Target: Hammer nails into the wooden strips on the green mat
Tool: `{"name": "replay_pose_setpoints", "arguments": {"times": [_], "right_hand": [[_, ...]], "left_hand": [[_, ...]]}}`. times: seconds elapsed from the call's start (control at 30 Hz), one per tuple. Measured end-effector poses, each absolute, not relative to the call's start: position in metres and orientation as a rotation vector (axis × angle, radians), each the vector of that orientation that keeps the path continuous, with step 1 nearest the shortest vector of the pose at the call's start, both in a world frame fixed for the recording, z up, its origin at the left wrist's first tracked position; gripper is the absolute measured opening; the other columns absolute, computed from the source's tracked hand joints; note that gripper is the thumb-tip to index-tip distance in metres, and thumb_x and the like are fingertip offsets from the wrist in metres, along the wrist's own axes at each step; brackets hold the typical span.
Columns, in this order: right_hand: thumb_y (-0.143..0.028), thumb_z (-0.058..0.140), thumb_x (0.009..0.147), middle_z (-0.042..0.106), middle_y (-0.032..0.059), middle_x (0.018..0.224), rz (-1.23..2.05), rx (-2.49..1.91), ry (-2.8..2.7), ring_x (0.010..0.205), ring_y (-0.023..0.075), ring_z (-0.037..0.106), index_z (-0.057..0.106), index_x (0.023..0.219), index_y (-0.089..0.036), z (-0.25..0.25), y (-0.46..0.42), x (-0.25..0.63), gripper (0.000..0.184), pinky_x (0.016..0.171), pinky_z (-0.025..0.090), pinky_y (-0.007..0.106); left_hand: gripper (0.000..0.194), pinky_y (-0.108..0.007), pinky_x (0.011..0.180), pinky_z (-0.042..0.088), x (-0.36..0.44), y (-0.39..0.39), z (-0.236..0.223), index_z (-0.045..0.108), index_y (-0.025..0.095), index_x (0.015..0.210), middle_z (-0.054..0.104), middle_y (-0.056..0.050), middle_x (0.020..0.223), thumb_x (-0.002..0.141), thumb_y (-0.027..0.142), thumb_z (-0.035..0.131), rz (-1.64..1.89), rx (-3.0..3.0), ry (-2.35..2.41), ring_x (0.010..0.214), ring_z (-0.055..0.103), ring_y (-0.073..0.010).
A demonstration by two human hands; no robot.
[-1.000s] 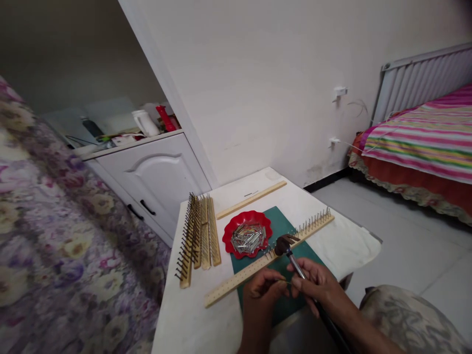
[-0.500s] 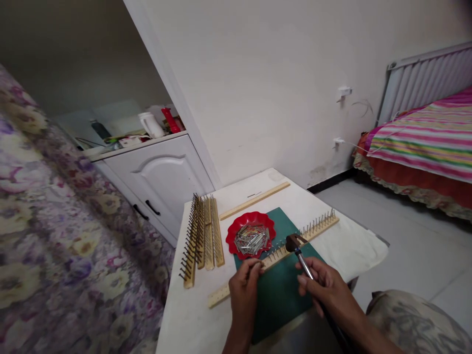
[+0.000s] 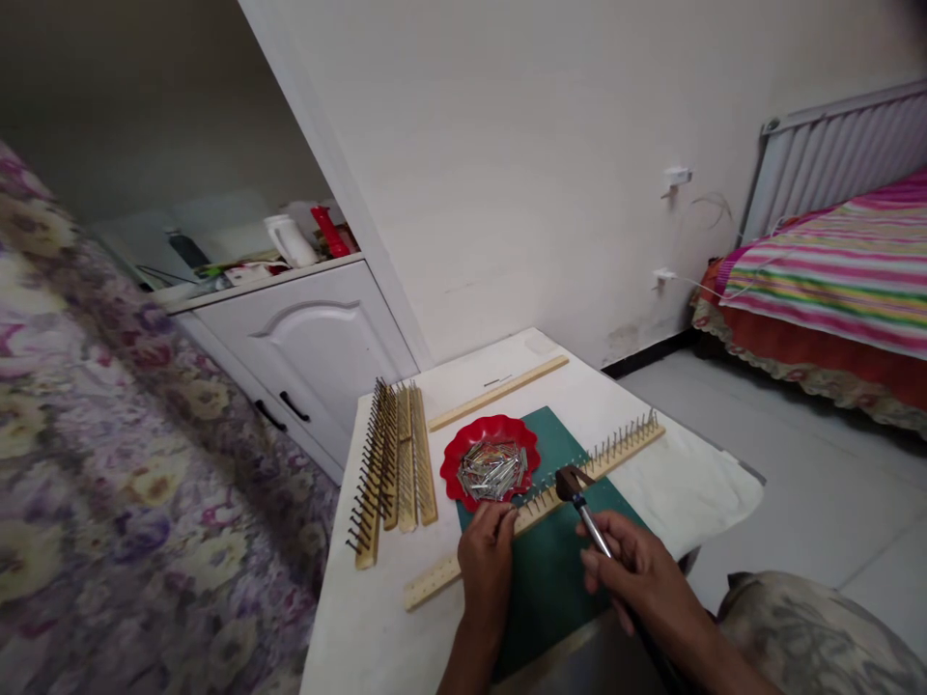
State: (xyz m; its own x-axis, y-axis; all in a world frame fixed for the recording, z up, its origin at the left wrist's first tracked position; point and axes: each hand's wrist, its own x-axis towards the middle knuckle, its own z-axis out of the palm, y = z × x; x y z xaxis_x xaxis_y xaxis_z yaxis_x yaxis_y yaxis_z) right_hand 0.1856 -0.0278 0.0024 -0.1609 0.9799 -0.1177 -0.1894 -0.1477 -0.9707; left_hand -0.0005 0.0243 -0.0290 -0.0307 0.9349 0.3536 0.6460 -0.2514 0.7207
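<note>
A wooden strip [image 3: 433, 580] with drilled holes lies slantwise across a green cutting mat [image 3: 547, 598]. Upright nails [image 3: 623, 442] line its right part. My left hand [image 3: 487, 558] pinches at the strip, by the near end of the nail row; whatever is between its fingertips is too small or hidden to make out. In my right hand [image 3: 637, 569] is a hammer [image 3: 595, 531], gripped by its shaft, its dark head just above the nails in the strip's middle. A red scalloped dish [image 3: 455, 452] full of loose nails [image 3: 492, 470] stands beside my left hand.
Several nail-studded wooden strips [image 3: 406, 483] lie side by side at the table's left. Another strip [image 3: 499, 394] lies at the back, with loose nails [image 3: 496, 381] behind it. A floral curtain [image 3: 174, 502] hangs left; a white cabinet [image 3: 319, 357] stands behind the table.
The hammer head has shifted slightly left and down along the strip. My left hand has moved a little up, its fingertips still at the strip. The view has turned slightly.
</note>
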Motion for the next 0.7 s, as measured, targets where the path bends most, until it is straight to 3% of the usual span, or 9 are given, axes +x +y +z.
{"name": "replay_pose_setpoints", "arguments": {"times": [0.4,0.7], "right_hand": [[-0.039,0.058,0.076,0.058,-0.007,0.053,1.521,-1.082,-1.125,0.026,0.0026,0.035,0.047,0.09,-0.019,0.002,-0.028,0.184,0.027,0.029,0.026,0.015],[-0.045,0.05,0.082,0.056,-0.0066,0.053,1.632,-0.973,-1.226,0.025,0.0018,0.033,0.045,0.092,-0.017,-0.001,-0.027,0.178,0.03,0.029,0.018,0.014]], "left_hand": [[0.022,-0.023,0.07,0.042,0.002,0.027,-0.034,0.063,0.021,0.079,0.063,-0.001,0.08,0.086,0.03,0.044,1.09,2.008,1.785,0.077,0.059,-0.015],[0.023,-0.023,0.066,0.039,0.005,0.027,-0.043,0.06,0.022,0.08,0.062,-0.001,0.081,0.088,0.029,0.04,0.947,2.086,1.916,0.075,0.058,-0.0144]]}}
